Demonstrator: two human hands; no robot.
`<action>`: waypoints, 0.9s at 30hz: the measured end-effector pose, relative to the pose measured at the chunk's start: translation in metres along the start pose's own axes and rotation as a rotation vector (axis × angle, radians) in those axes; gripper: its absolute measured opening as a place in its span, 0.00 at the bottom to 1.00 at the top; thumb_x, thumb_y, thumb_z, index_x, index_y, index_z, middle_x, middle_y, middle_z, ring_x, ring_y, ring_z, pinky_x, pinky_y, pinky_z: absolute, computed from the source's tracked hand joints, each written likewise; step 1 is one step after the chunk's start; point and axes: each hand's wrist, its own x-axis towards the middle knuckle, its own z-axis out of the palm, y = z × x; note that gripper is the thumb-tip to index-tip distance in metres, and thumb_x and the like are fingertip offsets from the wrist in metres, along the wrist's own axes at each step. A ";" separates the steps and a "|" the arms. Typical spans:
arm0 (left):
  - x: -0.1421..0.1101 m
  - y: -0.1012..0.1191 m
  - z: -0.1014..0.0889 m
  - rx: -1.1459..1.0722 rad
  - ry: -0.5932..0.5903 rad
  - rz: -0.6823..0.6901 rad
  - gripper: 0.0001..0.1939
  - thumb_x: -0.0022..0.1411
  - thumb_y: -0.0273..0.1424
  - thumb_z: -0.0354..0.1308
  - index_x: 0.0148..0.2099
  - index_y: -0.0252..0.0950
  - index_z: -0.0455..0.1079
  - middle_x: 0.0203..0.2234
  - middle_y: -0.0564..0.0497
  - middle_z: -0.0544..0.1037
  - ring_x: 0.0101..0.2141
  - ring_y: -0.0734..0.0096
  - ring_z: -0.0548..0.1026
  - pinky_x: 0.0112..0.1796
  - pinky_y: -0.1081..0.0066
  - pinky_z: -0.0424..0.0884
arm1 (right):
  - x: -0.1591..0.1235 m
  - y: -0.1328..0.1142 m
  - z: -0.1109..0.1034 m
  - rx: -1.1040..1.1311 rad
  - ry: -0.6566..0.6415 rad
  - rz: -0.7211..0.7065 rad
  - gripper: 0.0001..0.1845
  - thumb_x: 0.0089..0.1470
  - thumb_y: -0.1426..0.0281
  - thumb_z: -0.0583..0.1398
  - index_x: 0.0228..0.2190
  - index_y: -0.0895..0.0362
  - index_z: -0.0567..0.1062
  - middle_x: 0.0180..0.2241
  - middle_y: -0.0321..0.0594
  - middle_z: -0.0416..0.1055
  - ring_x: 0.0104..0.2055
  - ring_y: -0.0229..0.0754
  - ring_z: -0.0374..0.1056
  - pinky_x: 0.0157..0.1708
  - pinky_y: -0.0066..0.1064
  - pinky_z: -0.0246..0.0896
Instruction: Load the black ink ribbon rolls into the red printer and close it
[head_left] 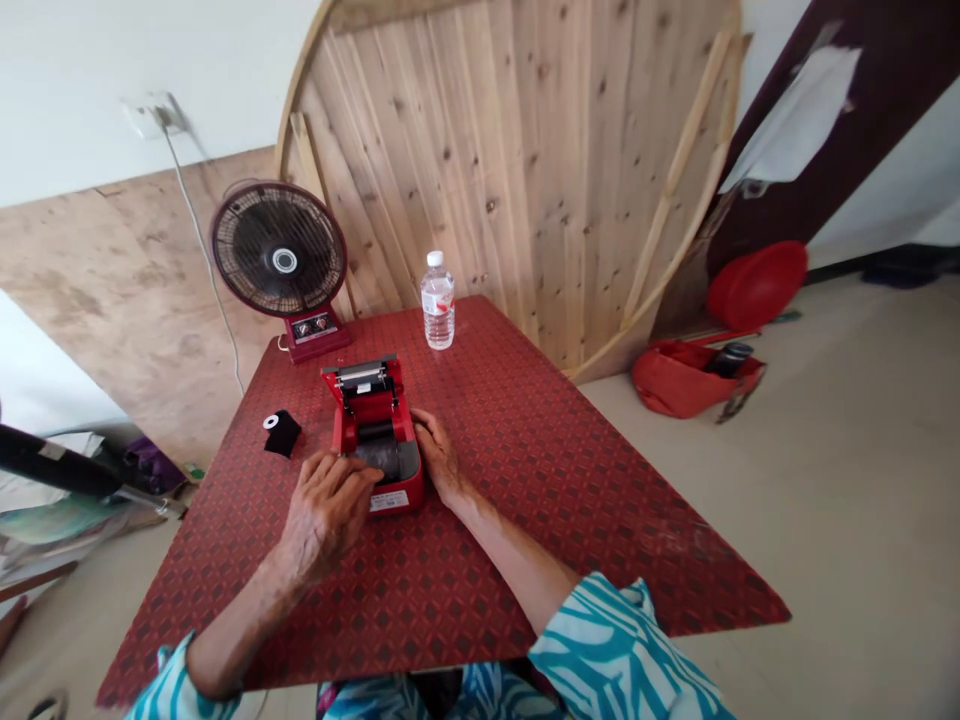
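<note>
A small red printer [414, 492] stands on the table with its lid [364, 378] tipped up and back. Inside it, dark glossy black ribbon [381, 458] spans the opening. My left hand [328, 505] is at the printer's front left, its fingers bent and pressed together at the ribbon's edge; the thumb is mostly hidden. Against the printer's right side rests my right hand [439, 455], gripping the body with its fingers along the wall. To the left lies a black ribbon roll [283, 435] with a white core, its loose end trailing towards the front.
The table [555, 480] has a red patterned cover. At its back left stands a fan [281, 260], and a water bottle [438, 305] is behind the printer. A round wooden board [510, 150] leans on the wall. On the floor at right sits a red bag [671, 385].
</note>
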 end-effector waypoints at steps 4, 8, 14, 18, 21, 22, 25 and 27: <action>-0.007 0.005 0.010 0.018 0.118 -0.031 0.10 0.65 0.20 0.52 0.42 0.36 0.72 0.32 0.50 0.77 0.34 0.68 0.72 0.46 0.62 0.64 | -0.001 0.002 -0.002 -0.010 -0.018 0.008 0.20 0.55 0.57 0.56 0.45 0.50 0.76 0.50 0.39 0.75 0.55 0.47 0.67 0.58 0.43 0.57; -0.014 0.007 0.017 0.008 0.192 -0.028 0.11 0.64 0.20 0.52 0.43 0.37 0.72 0.32 0.51 0.76 0.34 0.69 0.72 0.50 0.60 0.63 | 0.007 0.010 -0.005 -0.021 0.078 0.027 0.23 0.53 0.54 0.57 0.47 0.51 0.75 0.53 0.41 0.73 0.58 0.49 0.65 0.61 0.45 0.54; -0.023 0.007 0.019 -0.021 0.234 -0.031 0.12 0.64 0.20 0.53 0.44 0.38 0.73 0.32 0.51 0.77 0.35 0.70 0.72 0.54 0.59 0.61 | 0.049 -0.004 0.000 -0.043 0.087 -0.014 0.27 0.54 0.50 0.55 0.50 0.50 0.73 0.58 0.43 0.68 0.61 0.50 0.61 0.62 0.48 0.53; -0.027 0.006 0.018 -0.029 0.236 -0.027 0.13 0.64 0.19 0.54 0.46 0.38 0.74 0.31 0.52 0.76 0.36 0.70 0.72 0.55 0.59 0.60 | 0.073 -0.023 0.014 -0.026 0.017 -0.045 0.29 0.54 0.47 0.54 0.51 0.48 0.73 0.56 0.40 0.70 0.59 0.49 0.63 0.60 0.47 0.55; -0.029 0.005 0.018 -0.043 0.235 -0.030 0.14 0.63 0.19 0.54 0.47 0.39 0.74 0.32 0.52 0.76 0.36 0.70 0.72 0.55 0.59 0.60 | 0.078 -0.030 0.018 -0.027 -0.007 -0.041 0.30 0.52 0.44 0.53 0.46 0.50 0.76 0.52 0.41 0.73 0.56 0.50 0.65 0.57 0.47 0.57; -0.030 0.005 0.018 -0.046 0.234 -0.032 0.15 0.63 0.20 0.54 0.48 0.40 0.74 0.32 0.52 0.76 0.36 0.69 0.72 0.55 0.59 0.60 | 0.076 -0.031 0.017 -0.025 -0.006 -0.035 0.30 0.52 0.44 0.52 0.43 0.50 0.77 0.50 0.41 0.74 0.55 0.50 0.66 0.56 0.47 0.58; -0.030 0.005 0.017 -0.044 0.212 -0.045 0.17 0.64 0.20 0.54 0.50 0.42 0.73 0.32 0.52 0.77 0.37 0.69 0.73 0.55 0.58 0.61 | 0.061 -0.035 0.009 -0.037 -0.004 -0.058 0.28 0.52 0.44 0.51 0.33 0.51 0.79 0.47 0.41 0.75 0.53 0.50 0.67 0.56 0.46 0.57; -0.030 0.006 0.017 -0.038 0.193 -0.051 0.16 0.64 0.20 0.53 0.49 0.42 0.73 0.32 0.52 0.77 0.37 0.69 0.73 0.56 0.58 0.61 | 0.043 -0.037 0.003 -0.080 -0.013 -0.121 0.25 0.54 0.47 0.53 0.26 0.52 0.78 0.47 0.40 0.74 0.55 0.49 0.66 0.58 0.44 0.54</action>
